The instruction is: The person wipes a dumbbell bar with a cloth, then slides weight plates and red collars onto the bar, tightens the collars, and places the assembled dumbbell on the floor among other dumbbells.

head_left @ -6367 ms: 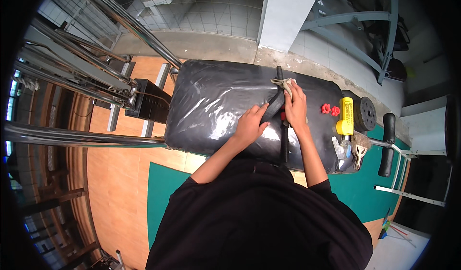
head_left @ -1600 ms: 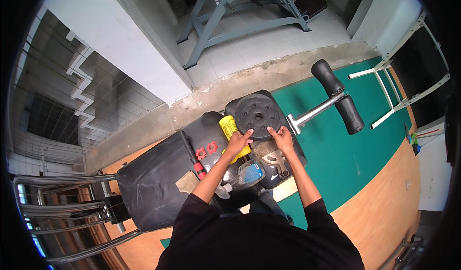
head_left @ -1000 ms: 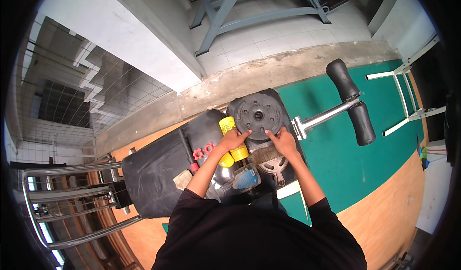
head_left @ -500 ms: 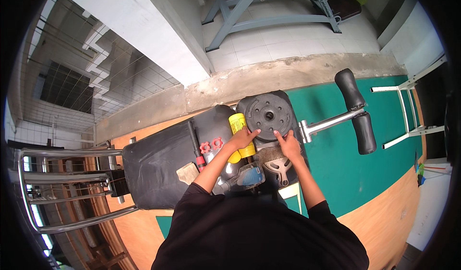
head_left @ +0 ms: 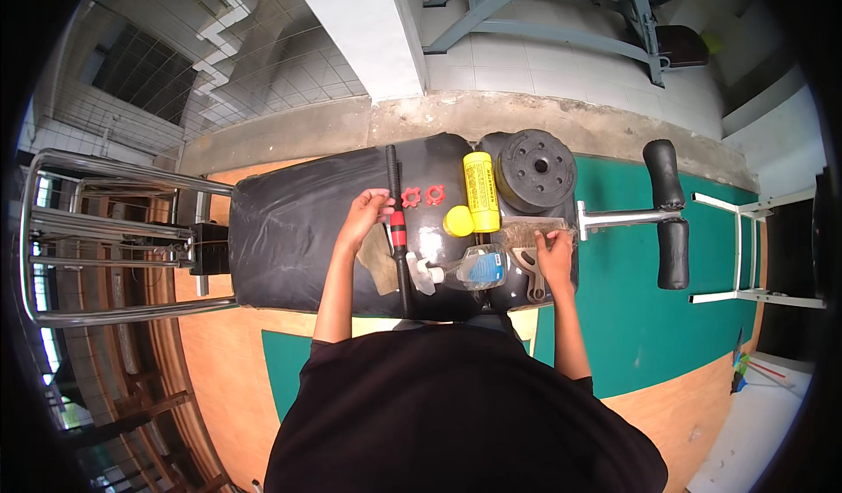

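On the black padded bench [head_left: 298,239], my left hand [head_left: 367,215] hovers at the black dumbbell bar [head_left: 401,269] with red bands, its fingers loosely bent and nothing visible in them. My right hand [head_left: 554,254] is over the wide brush [head_left: 527,263], thumb and fingers apart; whether it touches the brush I cannot tell. Black weight plates [head_left: 537,173] lie stacked beyond it. Two red star-shaped nuts [head_left: 435,195] sit right of the bar. A yellow canister [head_left: 481,186], a round yellow lid [head_left: 458,221] and a clear spray bottle [head_left: 482,267] with a blue label lie between my hands.
A beige cloth [head_left: 377,260] lies by the bar, under my left wrist. Chrome tubes frame the bench's left end, and a padded leg roller [head_left: 664,173] stands off its right end. A white metal frame [head_left: 745,203] is farther right; a grey-blue gym frame [head_left: 561,32] stands behind.
Both hands have come away from the weight plates. My left hand has moved left to the bar, the right hand slightly toward me over the brush. The view has shifted.
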`<state>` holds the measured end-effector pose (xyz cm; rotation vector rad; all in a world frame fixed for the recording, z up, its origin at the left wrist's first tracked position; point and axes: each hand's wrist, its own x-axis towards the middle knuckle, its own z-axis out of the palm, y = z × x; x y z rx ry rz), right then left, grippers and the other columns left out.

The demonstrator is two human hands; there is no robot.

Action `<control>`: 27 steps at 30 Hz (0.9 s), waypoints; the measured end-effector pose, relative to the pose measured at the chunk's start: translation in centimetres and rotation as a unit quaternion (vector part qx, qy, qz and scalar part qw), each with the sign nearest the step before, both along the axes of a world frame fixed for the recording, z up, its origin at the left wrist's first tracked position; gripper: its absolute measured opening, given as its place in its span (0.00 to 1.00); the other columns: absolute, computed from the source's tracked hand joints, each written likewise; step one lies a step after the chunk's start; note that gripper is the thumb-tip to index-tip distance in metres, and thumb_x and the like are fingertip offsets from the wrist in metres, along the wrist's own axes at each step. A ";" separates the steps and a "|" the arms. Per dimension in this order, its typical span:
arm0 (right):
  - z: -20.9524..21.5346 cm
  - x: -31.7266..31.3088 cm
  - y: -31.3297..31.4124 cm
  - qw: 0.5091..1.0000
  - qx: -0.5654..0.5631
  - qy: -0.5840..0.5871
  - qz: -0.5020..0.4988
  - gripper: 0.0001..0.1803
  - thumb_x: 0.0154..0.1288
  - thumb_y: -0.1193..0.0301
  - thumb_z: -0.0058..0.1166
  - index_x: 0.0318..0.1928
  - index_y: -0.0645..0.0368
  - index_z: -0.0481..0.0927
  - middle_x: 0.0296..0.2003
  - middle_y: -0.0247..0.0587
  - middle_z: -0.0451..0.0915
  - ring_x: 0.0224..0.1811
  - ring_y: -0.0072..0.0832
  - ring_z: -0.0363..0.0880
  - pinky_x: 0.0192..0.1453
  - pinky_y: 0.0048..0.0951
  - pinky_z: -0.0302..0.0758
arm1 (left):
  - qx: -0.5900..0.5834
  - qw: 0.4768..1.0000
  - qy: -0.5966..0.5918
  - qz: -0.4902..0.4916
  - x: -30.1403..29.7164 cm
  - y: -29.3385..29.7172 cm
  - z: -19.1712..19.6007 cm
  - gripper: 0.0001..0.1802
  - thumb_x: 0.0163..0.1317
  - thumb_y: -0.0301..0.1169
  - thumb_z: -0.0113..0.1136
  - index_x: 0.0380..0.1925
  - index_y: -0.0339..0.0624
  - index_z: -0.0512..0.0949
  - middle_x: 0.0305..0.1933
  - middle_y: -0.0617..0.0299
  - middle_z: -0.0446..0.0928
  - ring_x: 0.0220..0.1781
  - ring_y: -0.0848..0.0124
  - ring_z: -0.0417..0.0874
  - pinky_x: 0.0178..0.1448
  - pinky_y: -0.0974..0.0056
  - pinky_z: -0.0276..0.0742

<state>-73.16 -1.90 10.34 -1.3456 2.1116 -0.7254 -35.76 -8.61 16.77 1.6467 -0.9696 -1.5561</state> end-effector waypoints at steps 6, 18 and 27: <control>-1.0 0.2 4.3 0.997 0.037 0.070 0.025 0.15 0.55 0.67 0.58 0.38 0.61 0.71 0.39 0.51 0.70 0.46 0.49 0.68 0.52 0.43 0.66 | 0.201 0.969 -0.088 -0.114 1.9 10.9 -5.1 0.15 0.60 0.43 0.57 0.37 0.42 0.76 0.33 0.67 0.78 0.28 0.79 0.77 0.31 0.73 0.70; -2.9 1.1 7.0 0.978 0.145 0.139 0.061 0.30 0.48 0.56 0.68 0.45 0.59 0.69 0.46 0.50 0.71 0.51 0.48 0.72 0.52 0.43 0.71 | 0.173 0.981 0.070 0.054 -2.9 17.5 -8.3 0.12 0.61 0.35 0.52 0.35 0.38 0.66 0.25 0.64 0.69 0.21 0.74 0.75 0.24 0.65 0.82; -5.9 -0.6 7.1 0.982 0.072 0.172 0.037 0.31 0.45 0.62 0.71 0.45 0.57 0.66 0.43 0.50 0.73 0.47 0.47 0.74 0.50 0.41 0.71 | 0.095 0.982 0.051 0.155 0.4 19.3 -2.3 0.21 0.62 0.49 0.57 0.24 0.45 0.67 0.14 0.70 0.64 0.11 0.81 0.61 0.14 0.73 0.52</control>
